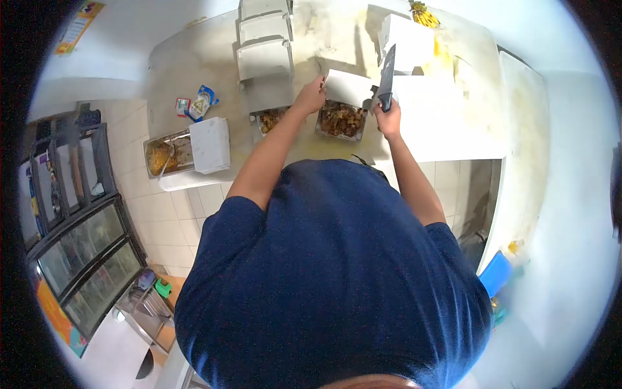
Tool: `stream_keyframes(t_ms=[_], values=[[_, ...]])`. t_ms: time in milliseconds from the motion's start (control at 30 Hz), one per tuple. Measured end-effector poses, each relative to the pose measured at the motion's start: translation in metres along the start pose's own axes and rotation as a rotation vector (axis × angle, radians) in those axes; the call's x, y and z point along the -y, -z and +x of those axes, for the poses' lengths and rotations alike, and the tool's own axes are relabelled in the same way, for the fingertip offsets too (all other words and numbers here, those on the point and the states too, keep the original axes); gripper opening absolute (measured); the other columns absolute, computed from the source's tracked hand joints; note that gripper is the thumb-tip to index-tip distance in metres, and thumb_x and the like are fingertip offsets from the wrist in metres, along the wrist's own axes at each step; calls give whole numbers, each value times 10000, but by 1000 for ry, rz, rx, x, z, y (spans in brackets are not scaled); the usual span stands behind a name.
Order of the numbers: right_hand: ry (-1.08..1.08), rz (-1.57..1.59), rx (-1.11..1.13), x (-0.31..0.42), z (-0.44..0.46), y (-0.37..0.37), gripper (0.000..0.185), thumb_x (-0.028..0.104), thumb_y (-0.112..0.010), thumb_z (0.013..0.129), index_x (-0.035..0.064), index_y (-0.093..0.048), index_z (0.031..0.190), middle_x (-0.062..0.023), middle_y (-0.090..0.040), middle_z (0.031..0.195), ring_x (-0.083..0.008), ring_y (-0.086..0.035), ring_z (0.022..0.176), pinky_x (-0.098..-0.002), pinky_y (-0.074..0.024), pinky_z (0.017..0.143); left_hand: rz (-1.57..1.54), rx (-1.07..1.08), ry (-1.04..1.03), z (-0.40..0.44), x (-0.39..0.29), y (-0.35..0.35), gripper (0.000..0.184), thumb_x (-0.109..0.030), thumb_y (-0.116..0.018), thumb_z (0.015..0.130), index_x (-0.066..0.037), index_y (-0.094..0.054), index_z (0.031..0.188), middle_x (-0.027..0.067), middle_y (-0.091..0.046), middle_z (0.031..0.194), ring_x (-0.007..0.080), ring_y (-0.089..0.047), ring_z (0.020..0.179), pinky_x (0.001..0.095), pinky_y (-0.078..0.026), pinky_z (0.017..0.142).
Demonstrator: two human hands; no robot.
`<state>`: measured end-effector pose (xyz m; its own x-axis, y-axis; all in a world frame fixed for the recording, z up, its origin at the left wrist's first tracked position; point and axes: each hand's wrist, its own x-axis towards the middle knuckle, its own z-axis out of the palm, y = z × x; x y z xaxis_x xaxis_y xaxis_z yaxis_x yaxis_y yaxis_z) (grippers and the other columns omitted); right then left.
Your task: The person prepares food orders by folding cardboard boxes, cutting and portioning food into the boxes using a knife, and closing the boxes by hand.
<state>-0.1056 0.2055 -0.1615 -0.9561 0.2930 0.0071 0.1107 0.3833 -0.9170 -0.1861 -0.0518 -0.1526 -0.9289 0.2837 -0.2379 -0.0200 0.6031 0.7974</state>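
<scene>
A white box (341, 121) filled with brown chopped food lies in front of me, its lid (349, 87) raised at the far side. My left hand (311, 96) has its fingers closed on the lid's left corner. In my right hand (389, 119), just right of the box, is the black handle of a large knife (388, 72), its blade pointing away from me. Left of the box, another box (271, 119) of similar food is partly hidden by my left forearm.
White open boxes (264, 62) stand in a row at the far left. A metal tray (176, 154) with yellowish food and a spoon is at the left edge, beside a white box (210, 145). Blue-and-white packets (203, 104), more white boxes (408, 40) and bananas (424, 15) lie farther back.
</scene>
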Motion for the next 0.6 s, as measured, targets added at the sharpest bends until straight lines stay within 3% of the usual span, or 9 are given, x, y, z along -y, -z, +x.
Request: stream_keyframes(t_ms=[167, 267, 367, 433, 533, 600], values=[[-14, 57, 48, 10, -9, 6, 166, 51, -714, 816, 15, -621, 949, -34, -640, 802, -125, -567, 700, -284, -483, 667, -189, -4, -35, -30, -10, 15, 388, -39, -548, 889, -70, -488, 1271, 233, -668, 1122, 430, -627, 1066, 488, -488, 888], [23, 81, -13, 19, -17, 6, 150, 47, -725, 840, 11, -616, 936, -25, -638, 821, -106, -560, 714, -270, -480, 674, -121, 50, -85, -31, 3, 15, 431, -40, -577, 922, -95, -451, 1331, 223, -644, 1206, 367, -659, 1062, 440, -530, 850], [37, 81, -37, 19, -29, 6, 179, 80, -741, 867, -7, -620, 966, -26, -632, 824, -84, -543, 742, -255, -472, 692, -114, 11, -135, -32, 15, 10, 433, -32, -568, 916, -97, -449, 1327, 220, -654, 1180, 365, -664, 1055, 447, -534, 834], [-57, 68, -52, 15, -46, 10, 336, 142, -761, 860, -16, -649, 1134, -40, -665, 876, -100, -565, 785, -259, -473, 737, -150, -35, -45, -31, 14, 12, 340, -82, -570, 919, -73, -487, 1248, 222, -664, 1103, 385, -671, 986, 474, -523, 808], [-141, 32, -45, 2, -72, 16, 275, 161, -755, 869, -4, -659, 1067, -3, -611, 780, -83, -538, 703, -252, -451, 654, -172, -75, 28, -14, 22, 9, 265, -152, -571, 930, -62, -518, 1174, 219, -665, 1052, 398, -664, 946, 484, -509, 802], [-40, -71, -33, -13, -87, 18, 248, 163, -752, 870, 6, -658, 1037, -8, -610, 767, -79, -528, 671, -255, -441, 617, -73, -105, 63, -8, 23, 9, 243, -194, -566, 936, -61, -533, 1137, 218, -664, 1021, 401, -660, 926, 487, -501, 799]])
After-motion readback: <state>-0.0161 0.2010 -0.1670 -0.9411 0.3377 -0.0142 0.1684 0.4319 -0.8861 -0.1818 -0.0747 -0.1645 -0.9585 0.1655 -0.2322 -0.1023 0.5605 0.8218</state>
